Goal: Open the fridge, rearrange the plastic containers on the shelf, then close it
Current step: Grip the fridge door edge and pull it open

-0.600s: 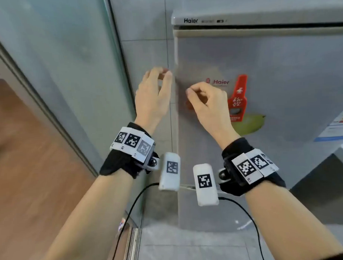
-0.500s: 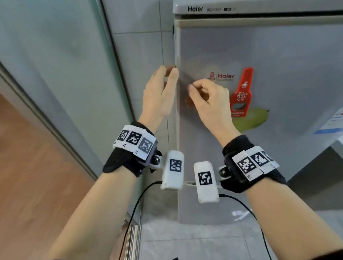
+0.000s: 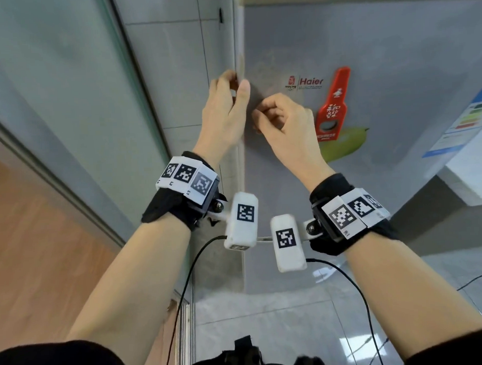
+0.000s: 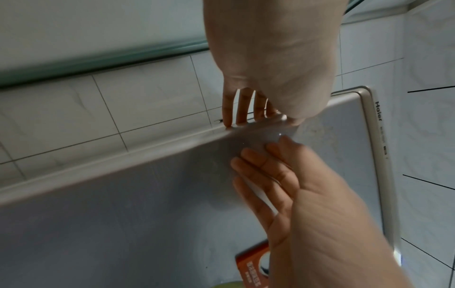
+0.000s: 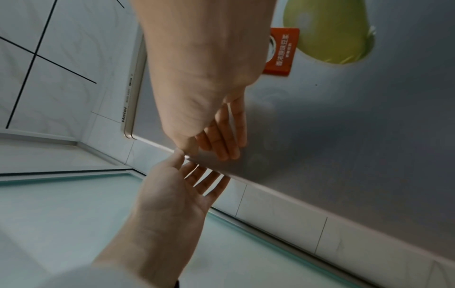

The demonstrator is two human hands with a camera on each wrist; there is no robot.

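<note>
The grey Haier fridge door (image 3: 380, 54) is closed, so the plastic containers are hidden. My left hand (image 3: 236, 82) grips the door's left edge at about mid height. Its fingers reach behind the edge and its thumb lies on the front. The left wrist view shows the same grip of the left hand (image 4: 258, 120) on the door (image 4: 123, 214), and so does the right wrist view (image 5: 194, 165). My right hand (image 3: 262, 116) is just to the right, loosely curled, with its fingertips (image 5: 229, 148) resting on the door front (image 5: 344, 136). It holds nothing.
A glass panel (image 3: 53, 93) and a tiled wall (image 3: 175, 61) stand close to the fridge's left side. A red bottle-shaped magnet (image 3: 332, 105), a green fruit sticker (image 3: 345, 143) and an energy label (image 3: 467, 122) are on the door. A white ledge (image 3: 474, 179) is at the right.
My left hand has moved from beside the door onto its left edge and taken hold of it. The right hand has stayed on the door front. The door has not moved.
</note>
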